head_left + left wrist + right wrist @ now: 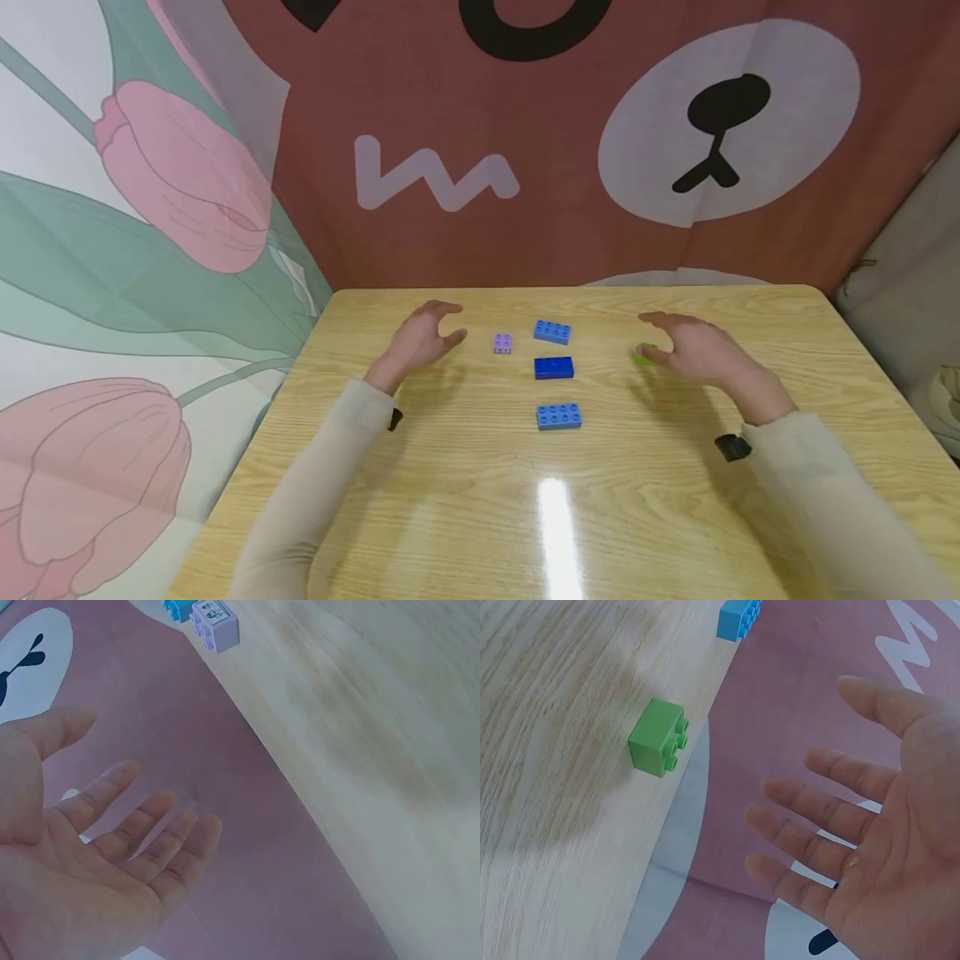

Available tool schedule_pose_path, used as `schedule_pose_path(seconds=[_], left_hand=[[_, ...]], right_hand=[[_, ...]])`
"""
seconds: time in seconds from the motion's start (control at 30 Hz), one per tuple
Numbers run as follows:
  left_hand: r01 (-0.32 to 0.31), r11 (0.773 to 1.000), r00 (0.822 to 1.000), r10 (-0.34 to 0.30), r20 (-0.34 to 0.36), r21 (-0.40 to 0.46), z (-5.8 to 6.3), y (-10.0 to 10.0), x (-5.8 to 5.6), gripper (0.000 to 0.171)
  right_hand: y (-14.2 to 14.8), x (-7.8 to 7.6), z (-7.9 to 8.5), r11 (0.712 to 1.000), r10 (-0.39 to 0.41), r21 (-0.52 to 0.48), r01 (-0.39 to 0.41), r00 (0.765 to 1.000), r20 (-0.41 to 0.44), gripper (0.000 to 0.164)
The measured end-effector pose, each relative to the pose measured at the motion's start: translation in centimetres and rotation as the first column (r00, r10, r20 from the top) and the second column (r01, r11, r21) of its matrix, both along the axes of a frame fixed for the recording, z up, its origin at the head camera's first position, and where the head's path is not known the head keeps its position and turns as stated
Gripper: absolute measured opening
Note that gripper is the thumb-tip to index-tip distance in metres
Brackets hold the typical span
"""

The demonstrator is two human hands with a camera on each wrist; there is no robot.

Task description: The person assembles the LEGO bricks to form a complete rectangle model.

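Observation:
My left hand (420, 337) hovers over the left part of the table, fingers relaxed and holding nothing. To its right lies a small purple brick (502, 343), which also shows at the top of the left wrist view with a printed face (217, 626). My right hand (701, 348) is held over the right part, its fingers loosely spread and nothing in them. Below its thumb sits a green brick (658, 739), partly hidden in the head view. Between the hands, a light blue brick (552, 332), a dark blue brick (553, 367) and another light blue brick (558, 416) form a rough column.
The wooden table (465, 517) ends at the back against a brown bear-print cloth (540, 242). A flower-print cloth (187, 325) hangs along the left side. A bright light reflection lies on the near part of the tabletop.

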State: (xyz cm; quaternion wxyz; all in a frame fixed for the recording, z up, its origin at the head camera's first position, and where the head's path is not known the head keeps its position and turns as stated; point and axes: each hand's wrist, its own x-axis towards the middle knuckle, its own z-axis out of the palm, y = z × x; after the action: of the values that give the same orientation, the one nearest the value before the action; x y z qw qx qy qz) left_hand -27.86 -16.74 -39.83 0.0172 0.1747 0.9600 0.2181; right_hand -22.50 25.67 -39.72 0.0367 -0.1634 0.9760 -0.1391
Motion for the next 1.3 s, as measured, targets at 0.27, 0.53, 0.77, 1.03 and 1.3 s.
schedule_pose_path(seconds=[0.27, 0.53, 0.77, 1.03, 1.3], left_hand=[[0.014, 0.999, 1.0, -0.014, 0.012, 0.034, -0.2, 0.4, 0.0, 0.051], [0.029, 0.994, 0.998, -0.034, 0.043, 0.104, -0.5, 0.7, 0.0, 0.048], [0.044, 0.993, 0.997, -0.051, 0.055, 0.114, -0.7, 0.9, -0.1, 0.046], [0.056, 0.989, 0.997, -0.064, 0.052, 0.139, -1.0, 1.6, -0.1, 0.043], [0.056, 0.983, 0.996, -0.067, 0.06, 0.177, -1.0, 2.0, 0.0, 0.041]], right_hand=[[-0.4, 0.2, -0.4, 1.0, 0.02, -0.011, -0.02, 0.999, -0.024, 0.062], [-0.8, 0.4, -0.7, 0.999, 0.029, -0.016, -0.029, 0.999, -0.023, 0.061], [-1.4, 0.6, -0.8, 0.998, 0.034, -0.045, -0.035, 0.999, -0.011, 0.059], [-2.0, 0.9, -1.1, 0.998, 0.03, -0.049, -0.03, 1.0, 0.005, 0.056], [-2.6, 0.9, -1.3, 0.996, 0.057, -0.066, -0.058, 0.998, -0.022, 0.054]])
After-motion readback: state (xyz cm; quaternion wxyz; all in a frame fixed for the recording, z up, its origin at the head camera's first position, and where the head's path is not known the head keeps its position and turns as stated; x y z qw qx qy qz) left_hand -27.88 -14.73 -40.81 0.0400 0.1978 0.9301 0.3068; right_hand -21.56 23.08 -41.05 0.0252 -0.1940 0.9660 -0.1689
